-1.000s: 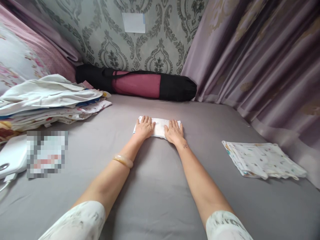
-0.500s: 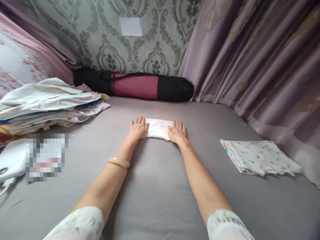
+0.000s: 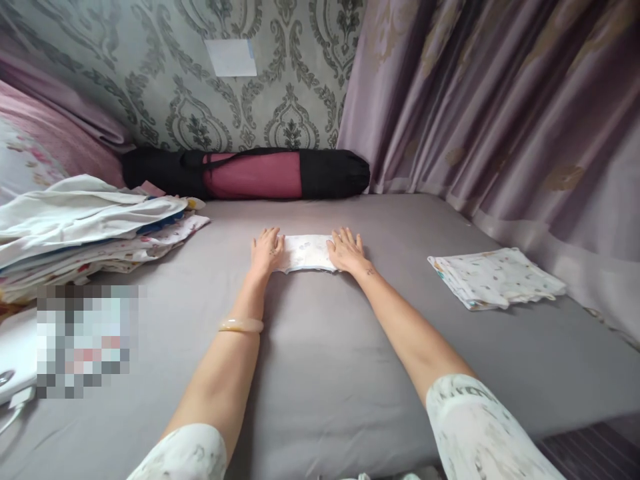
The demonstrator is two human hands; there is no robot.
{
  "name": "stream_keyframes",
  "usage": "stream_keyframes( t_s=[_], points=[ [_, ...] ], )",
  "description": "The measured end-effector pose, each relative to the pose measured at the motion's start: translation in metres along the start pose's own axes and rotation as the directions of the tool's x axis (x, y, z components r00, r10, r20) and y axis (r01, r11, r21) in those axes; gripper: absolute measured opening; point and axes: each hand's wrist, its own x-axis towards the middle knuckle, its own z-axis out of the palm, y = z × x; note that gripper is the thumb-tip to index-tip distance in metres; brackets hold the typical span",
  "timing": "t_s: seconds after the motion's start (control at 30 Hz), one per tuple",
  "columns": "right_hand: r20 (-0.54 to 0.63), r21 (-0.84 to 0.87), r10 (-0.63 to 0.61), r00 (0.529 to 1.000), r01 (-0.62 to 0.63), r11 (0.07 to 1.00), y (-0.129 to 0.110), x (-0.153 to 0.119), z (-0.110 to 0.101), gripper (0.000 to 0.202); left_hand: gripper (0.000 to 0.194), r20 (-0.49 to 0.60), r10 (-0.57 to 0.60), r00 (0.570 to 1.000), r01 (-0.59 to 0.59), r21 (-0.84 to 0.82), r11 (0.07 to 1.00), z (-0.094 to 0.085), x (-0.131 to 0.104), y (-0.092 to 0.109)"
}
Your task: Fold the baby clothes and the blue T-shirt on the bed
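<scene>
White patterned short sleeves [image 3: 480, 427]; pale bangle [image 3: 241, 325] on left wrist; small wrist tattoo [image 3: 370, 271].

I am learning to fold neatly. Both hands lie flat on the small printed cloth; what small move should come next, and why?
Probably lift the folded cloth and carry it to the folded pile on the right: left hand and right hand press its two ends, and it looks flat already.

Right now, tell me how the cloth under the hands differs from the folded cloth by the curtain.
The cloth under the hands is a narrow strip; the cloth by the curtain is a wider, squarish fold. The left hand and right hand press the first flat; nothing touches the second. Both are white, printed, and lie on the grey sheet.
</scene>
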Motion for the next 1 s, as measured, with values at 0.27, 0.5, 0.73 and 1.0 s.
stream_keyframes(
  t_s=[0.27,0.5,0.73,1.0],
  points=[
    [0.060,-0.029,-0.008,0.998,0.010,1.000,-0.004,0.004,0.012,0.062,0.045,0.022,-0.048,0.999,0.051,-0.160,0.986,0.001,0.000,-0.007],
    [0.073,-0.054,0.011,0.997,-0.007,0.998,-0.016,0.006,0.003,0.061,0.044,0.004,-0.078,0.997,0.076,-0.240,0.968,0.000,0.002,-0.008],
    [-0.012,0.027,-0.108,0.994,0.109,0.994,-0.055,0.001,0.019,0.059,0.044,-0.046,-0.120,0.992,0.098,-0.336,0.937,-0.002,0.002,-0.010],
    [0.002,0.002,-0.098,0.995,0.098,0.995,-0.058,0.008,0.021,0.057,0.043,-0.104,-0.218,0.971,0.153,-0.435,0.888,-0.001,0.006,-0.019]
  ],
)
